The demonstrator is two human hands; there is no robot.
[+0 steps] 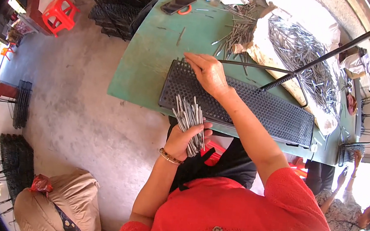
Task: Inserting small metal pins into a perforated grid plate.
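My left hand is closed round a bundle of thin grey metal rods, held upright just off the table's near edge. A long black rack with a grid of round holes lies along that edge. My right hand is over the rack's far left corner, its fingers close together and pointing left. The thumb and whatever the fingertips pinch are hidden beneath the hand. A few short rod ends stick up from the holes by the fingertips.
On the green table, a large open sack of rods lies behind the rack, with loose rods beside it. A black metal frame slants over the sack. A phone lies at the far left. Another person works at right; a sack-like bundle sits lower left.
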